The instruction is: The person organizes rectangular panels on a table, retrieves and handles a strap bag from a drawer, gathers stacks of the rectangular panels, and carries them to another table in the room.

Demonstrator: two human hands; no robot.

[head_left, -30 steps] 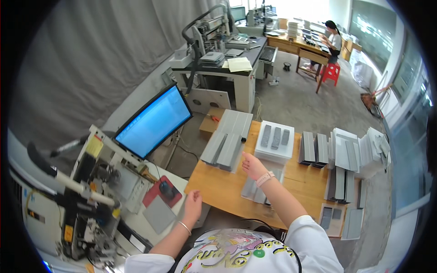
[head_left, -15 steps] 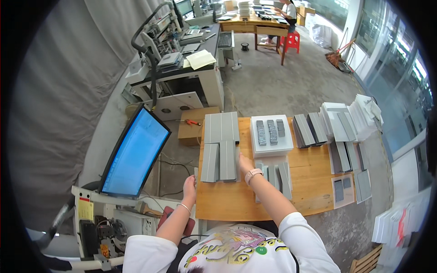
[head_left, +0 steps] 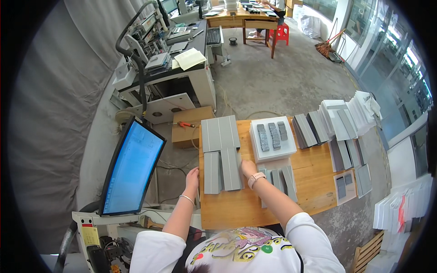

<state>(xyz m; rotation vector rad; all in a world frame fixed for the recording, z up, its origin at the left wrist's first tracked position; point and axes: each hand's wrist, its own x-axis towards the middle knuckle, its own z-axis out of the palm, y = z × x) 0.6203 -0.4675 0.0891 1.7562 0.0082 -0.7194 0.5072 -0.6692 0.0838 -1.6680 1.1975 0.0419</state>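
On the wooden table, grey panels with pale lines lie in a back stack, a front left stack and a front right stack. My right hand, with a pink watch on its wrist, is closed against the right side of the front right stack; its fingertips are partly hidden. At the table's left edge is my left hand, fingers curled, beside the front left stack. What either hand grips, if anything, cannot be made out.
White sheets right of my right hand bear small dark pieces. Nearer stand grey strips; more stacks line the table's right. A monitor is at left, with a cardboard box behind it. Someone sits at a far table.
The whole view has shifted slightly. My left hand has moved forward along the table's left edge. My right hand stays beside the front right stack.
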